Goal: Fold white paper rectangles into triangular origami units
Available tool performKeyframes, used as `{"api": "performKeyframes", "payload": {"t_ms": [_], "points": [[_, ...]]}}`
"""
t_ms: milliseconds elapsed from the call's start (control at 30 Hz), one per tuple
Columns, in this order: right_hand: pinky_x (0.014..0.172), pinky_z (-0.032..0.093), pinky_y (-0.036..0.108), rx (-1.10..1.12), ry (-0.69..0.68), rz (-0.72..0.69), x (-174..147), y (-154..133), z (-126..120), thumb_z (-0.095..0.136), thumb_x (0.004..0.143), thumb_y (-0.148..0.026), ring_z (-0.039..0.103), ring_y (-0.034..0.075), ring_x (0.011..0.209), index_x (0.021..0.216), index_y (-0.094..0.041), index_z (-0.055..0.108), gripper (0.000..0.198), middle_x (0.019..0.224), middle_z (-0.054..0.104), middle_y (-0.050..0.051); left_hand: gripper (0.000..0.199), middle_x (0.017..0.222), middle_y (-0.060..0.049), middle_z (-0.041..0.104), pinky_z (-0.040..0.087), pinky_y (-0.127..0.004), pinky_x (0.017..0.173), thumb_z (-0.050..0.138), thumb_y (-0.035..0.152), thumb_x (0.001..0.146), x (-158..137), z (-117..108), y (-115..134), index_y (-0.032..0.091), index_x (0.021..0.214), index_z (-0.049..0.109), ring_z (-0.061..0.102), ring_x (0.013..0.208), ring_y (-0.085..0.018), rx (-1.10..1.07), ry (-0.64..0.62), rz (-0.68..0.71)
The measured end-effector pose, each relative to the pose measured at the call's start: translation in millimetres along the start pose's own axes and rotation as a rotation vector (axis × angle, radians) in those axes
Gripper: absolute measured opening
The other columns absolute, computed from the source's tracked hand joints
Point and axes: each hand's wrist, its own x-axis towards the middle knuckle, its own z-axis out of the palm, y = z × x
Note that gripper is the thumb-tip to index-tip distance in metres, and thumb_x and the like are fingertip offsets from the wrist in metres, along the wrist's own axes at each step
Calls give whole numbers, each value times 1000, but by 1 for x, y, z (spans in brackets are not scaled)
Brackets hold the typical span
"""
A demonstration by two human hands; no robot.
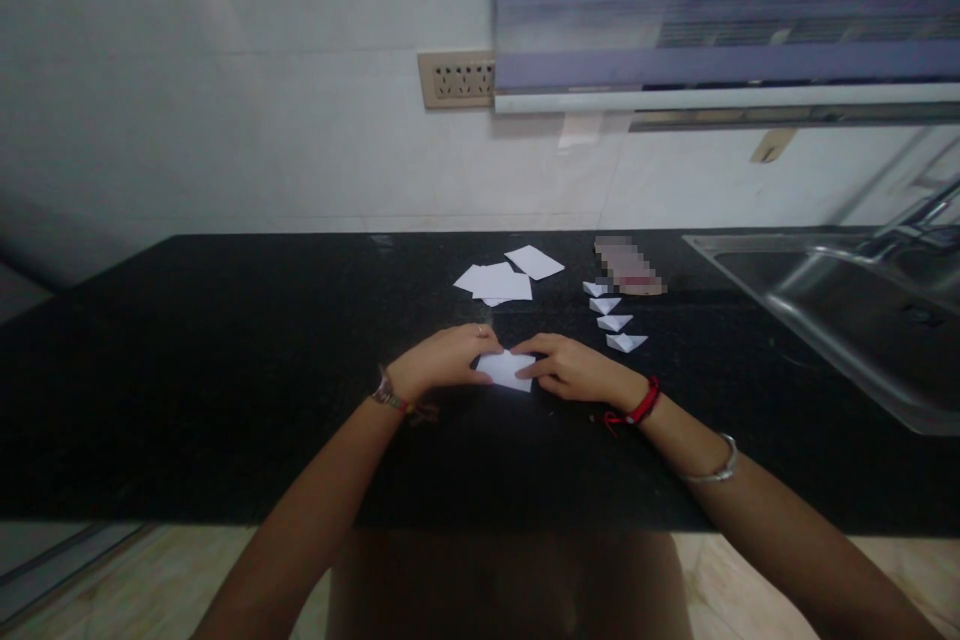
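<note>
From the head view, we look down on a black, speckled stone counter (pixel 225 370). In front of us, near its middle, lies the small white rectangular piece of paper (pixel 506 370), spanned by both hands. Our left hand (pixel 448 358) grasps its left end, thumb at the near edge and fingers at the far edge. Our right hand (pixel 576 370) has its fingers bent and pinching the right end, fingertips on the upper face.

We wear a red cord bracelet (pixel 643 402) on the right wrist, with a silver metal bangle (pixel 727 460) farther up the forearm.

Beyond the hands, we see a loose group of flat white paper sheets (pixel 502 282), some overlapping. Right of these, four small folded white paper pieces (pixel 616 323) stand apart in a row, the farthest just beside a pinkish, oblong, pixelated object (pixel 628 265). Farther right is a stainless-steel sink (pixel 806 331).
</note>
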Motion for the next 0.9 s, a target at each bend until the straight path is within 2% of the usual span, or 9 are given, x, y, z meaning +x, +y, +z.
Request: {"api": "performKeyframes", "payload": {"t_ms": [267, 400, 567, 700, 800, 900], "points": [[87, 36, 33, 15, -33, -29, 3, -3, -4, 45, 74, -8, 46, 19, 100, 94, -19, 64, 30, 106, 56, 7, 32, 114, -7, 49, 39, -26, 79, 51, 29, 76, -6, 4, 9, 18, 106, 50, 50, 96, -18, 148, -100, -69], [85, 37, 33, 35, -49, -24, 4, -3, -4, 44, 74, -8, 47, 18, 98, 92, -18, 63, 28, 99, 59, 6, 37, 118, -7, 48, 37, -29, 83, 51, 34, 76, -8, 7, 9, 19, 109, 49, 47, 102, -20, 178, -99, -76], [83, 38, 33, 58, -28, -1, 3, -4, -4, 43, 75, -8, 47, 17, 97, 91, -17, 62, 27, 102, 58, 6, 37, 119, -7, 47, 38, -31, 84, 50, 37, 76, -8, 7, 11, 20, 109, 49, 47, 102, -21, 210, -94, -108], [82, 38, 32, 57, -1, 31, 5, -5, -1, 42, 79, -12, 49, 17, 94, 92, -16, 61, 23, 99, 60, 7, 30, 115, -6, 50, 39, -30, 83, 50, 30, 77, -6, 9, 9, 20, 105, 52, 48, 100, -19, 194, -68, -102], [82, 38, 32, 26, 32, 80, 6, -4, 4, 42, 82, -17, 50, 17, 93, 98, -15, 58, 23, 97, 60, 8, 33, 115, -6, 50, 38, -29, 85, 51, 26, 77, -5, 10, 1, 21, 110, 50, 48, 101, -18, 158, -60, -79], [83, 38, 33, -9, 47, 87, 7, -1, 9, 42, 82, -19, 50, 18, 93, 100, -14, 57, 24, 98, 60, 8, 31, 117, -4, 50, 37, -28, 86, 44, 21, 81, -5, 12, -8, 23, 112, 49, 47, 103, -16, 108, -63, -50]]}}
